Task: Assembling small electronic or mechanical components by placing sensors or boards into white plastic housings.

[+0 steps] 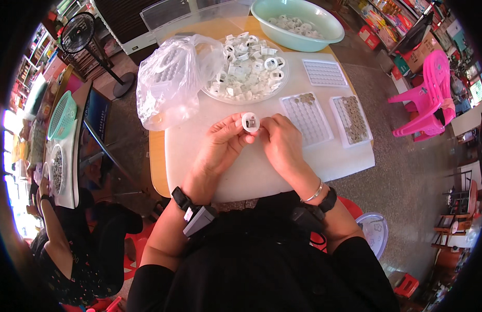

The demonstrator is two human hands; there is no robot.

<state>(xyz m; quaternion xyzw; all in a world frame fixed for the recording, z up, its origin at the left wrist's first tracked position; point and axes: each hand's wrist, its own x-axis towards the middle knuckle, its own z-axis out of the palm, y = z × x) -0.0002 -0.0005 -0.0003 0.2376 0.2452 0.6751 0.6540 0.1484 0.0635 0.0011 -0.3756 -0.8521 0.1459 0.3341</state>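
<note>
Between the thumb and fingers of my left hand (226,138) is a small round white plastic part (251,122), its face up, showing a dark and metallic centre. My right hand (281,138) is closed in a pinch at the part's right edge; anything between those fingertips is too small to make out. Past my hands stands a clear round tray (285,86) heaped with similar white plastic parts (246,67). Right of my right hand lie two white gridded trays, one (309,122) with a few small brownish round pieces, the other (351,122) mostly filled with them.
Another white gridded tray (324,73) lies farther back. A pale green basin (298,39) holds more white parts. A crumpled clear plastic bag (168,83) sits at the left. Pink plastic chairs (431,93) stand right, a black fan (95,52) far left. Another person (59,249) works at the left table.
</note>
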